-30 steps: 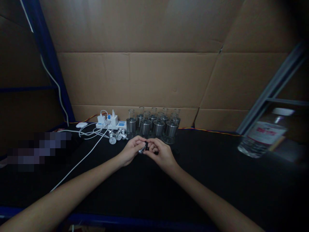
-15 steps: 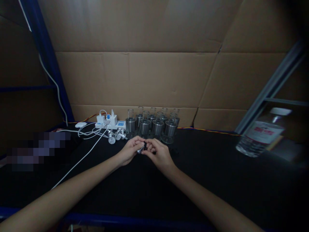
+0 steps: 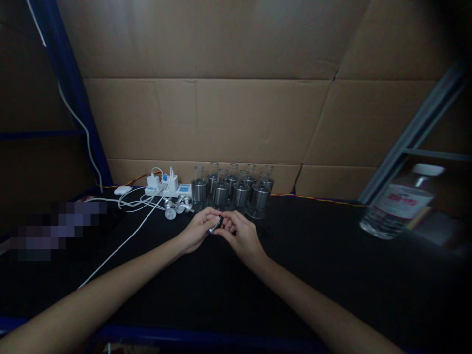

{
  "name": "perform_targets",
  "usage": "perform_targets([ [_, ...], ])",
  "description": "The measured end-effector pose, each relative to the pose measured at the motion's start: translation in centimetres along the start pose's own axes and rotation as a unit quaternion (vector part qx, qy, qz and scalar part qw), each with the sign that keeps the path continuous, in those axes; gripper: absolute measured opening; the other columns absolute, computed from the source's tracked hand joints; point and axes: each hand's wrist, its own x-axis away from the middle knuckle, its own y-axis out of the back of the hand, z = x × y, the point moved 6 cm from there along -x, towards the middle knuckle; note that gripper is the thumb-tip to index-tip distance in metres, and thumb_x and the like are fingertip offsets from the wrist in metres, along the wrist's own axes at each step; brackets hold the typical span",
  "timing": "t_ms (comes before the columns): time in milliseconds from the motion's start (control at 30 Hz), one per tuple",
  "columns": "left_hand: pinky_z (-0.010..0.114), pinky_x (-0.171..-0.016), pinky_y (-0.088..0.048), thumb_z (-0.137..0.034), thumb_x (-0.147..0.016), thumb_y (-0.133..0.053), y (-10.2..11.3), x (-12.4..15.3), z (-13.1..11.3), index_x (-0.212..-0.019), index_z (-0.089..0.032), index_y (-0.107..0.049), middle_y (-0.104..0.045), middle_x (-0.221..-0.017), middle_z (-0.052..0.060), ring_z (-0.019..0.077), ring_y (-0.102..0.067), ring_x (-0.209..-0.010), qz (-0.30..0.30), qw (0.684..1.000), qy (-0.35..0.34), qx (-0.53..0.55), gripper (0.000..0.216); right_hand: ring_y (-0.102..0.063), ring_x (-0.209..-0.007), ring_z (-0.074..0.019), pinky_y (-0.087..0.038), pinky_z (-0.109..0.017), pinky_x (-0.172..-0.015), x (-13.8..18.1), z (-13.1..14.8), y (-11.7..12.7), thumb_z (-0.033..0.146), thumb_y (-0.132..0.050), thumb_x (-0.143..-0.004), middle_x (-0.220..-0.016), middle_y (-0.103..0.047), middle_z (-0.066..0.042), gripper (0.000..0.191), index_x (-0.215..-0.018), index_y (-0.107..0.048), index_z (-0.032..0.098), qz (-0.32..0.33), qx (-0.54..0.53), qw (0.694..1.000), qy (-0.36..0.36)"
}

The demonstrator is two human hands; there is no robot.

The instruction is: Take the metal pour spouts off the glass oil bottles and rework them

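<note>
My left hand (image 3: 199,231) is closed on a small silver metal piece (image 3: 213,229), pinched between thumb and fingers. Against its upper end sits a small black part (image 3: 221,221), held in the fingertips of my right hand (image 3: 244,236). The fingers hide much of both, and whether the two parts are joined I cannot tell. Just behind my hands stand several glass bottles with brushed-metal sleeves (image 3: 241,193), upright in a group. Left of them lie several shiny silver pieces (image 3: 170,212), similar in finish to the held one.
A white power strip (image 3: 186,189) with plugged-in chargers (image 3: 153,182) and loose white cables (image 3: 129,237) lies at the back left. Small dark pieces (image 3: 264,230) rest right of my right hand. A large clear water bottle (image 3: 398,209) stands at right, before a cardboard wall (image 3: 250,115).
The silver piece is tilted slightly differently between my fingers, and more of it shows. My hands stay in nearly the same place.
</note>
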Motion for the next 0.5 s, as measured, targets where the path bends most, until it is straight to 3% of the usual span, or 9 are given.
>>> perform_targets([
  [233,0.019,-0.061,-0.035,-0.031,-0.069,-0.061,0.0,-0.1,-0.4,-0.086,-0.014,-0.052,-0.054,-0.074,0.001,0.0088,-0.050,-0.067,-0.010,1.000,-0.021,0.000,0.025,-0.047,-0.061,-0.0107,-0.044,-0.024,-0.059,-0.3,-0.2,-0.3,0.019,-0.059,-0.068,-0.075,-0.047,-0.001,0.029,-0.094,-0.048,0.018,0.029,-0.008,1.000,0.010],
  [500,0.023,-0.071,-0.038,-0.024,-0.067,-0.062,0.1,-0.1,-1.2,-0.095,-0.016,-0.052,-0.055,-0.084,0.003,0.0129,-0.051,-0.080,-0.022,0.991,-0.094,-0.097,0.031,-0.048,-0.087,-0.0173,-0.043,-0.032,-0.075,-0.4,-0.4,0.6,0.016,-0.054,-0.070,-0.093,-0.046,-0.005,0.032,-0.100,-0.044,0.021,0.049,0.034,0.997,0.046],
])
